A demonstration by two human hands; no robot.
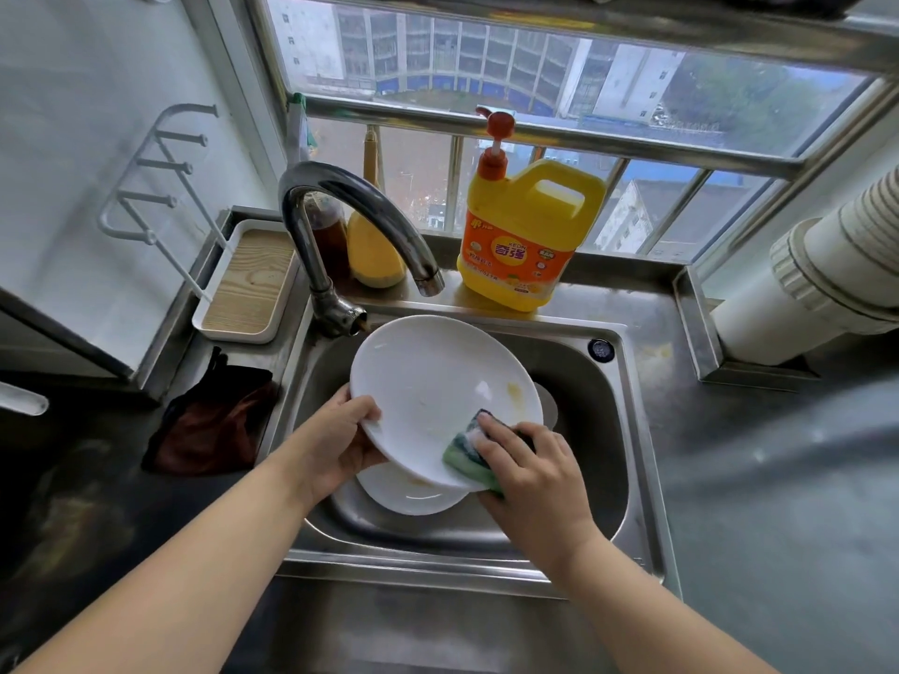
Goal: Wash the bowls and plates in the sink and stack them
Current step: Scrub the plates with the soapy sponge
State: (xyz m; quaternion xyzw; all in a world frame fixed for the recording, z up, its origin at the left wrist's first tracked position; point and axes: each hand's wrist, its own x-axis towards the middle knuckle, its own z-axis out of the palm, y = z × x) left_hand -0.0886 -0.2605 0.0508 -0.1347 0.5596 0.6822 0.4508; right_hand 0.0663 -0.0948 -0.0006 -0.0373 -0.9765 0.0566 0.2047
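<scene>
Scrubbing is the step in hand: a white plate [438, 386] is held tilted over the steel sink [627, 430] at the centre of the frame, its lower-left rim gripped by the left hand [340, 440], thumb on the face and fingers curled behind. A green-and-dark sponge [474, 452] is pressed against the plate's lower-right edge by the right hand [532, 484], whose fingers are closed around it. Yellowish residue (just above the sponge) is not yet wiped. A second white dish [413, 496] lies in the basin beneath. No water is seen running from the faucet [350, 211] at upper left. Next, the stain is judged to need a sweep of the sponge, then rinsing.
</scene>
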